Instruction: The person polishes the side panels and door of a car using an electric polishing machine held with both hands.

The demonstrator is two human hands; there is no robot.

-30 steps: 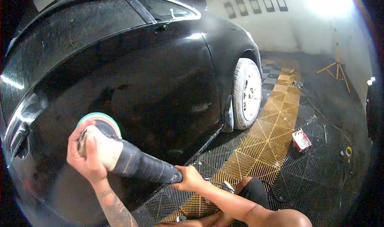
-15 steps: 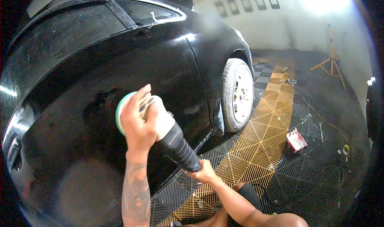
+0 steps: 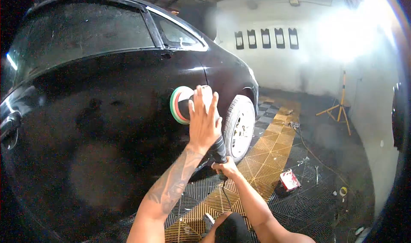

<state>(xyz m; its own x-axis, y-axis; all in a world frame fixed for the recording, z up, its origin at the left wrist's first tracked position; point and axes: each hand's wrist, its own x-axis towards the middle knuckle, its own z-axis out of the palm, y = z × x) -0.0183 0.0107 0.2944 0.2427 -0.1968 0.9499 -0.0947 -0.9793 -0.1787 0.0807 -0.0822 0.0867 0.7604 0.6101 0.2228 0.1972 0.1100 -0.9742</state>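
A car polisher (image 3: 219, 150) with a dark body and a green-and-red-edged round pad (image 3: 176, 107) is in both my hands. My left hand (image 3: 204, 125) lies over its head, fingers spread across the top and thumb at the side. Lower down, my right hand (image 3: 227, 167) is wrapped round the end of the handle, where a black cord hangs. The pad faces the black car's rear side panel (image 3: 141, 97); whether it touches the paint I cannot tell.
The rear wheel (image 3: 240, 129), whitish with dust, is just right of the polisher. On the grid-tiled floor are a red-and-white container (image 3: 290, 180), a wrench (image 3: 317, 174), a tape roll (image 3: 343, 191) and a long cable. A yellow tripod (image 3: 341, 108) stands near the wall.
Both hands and the polisher have shifted right along the car toward the rear wheel. My view has tilted up, showing more wall. My left fingers are now more spread over the head.
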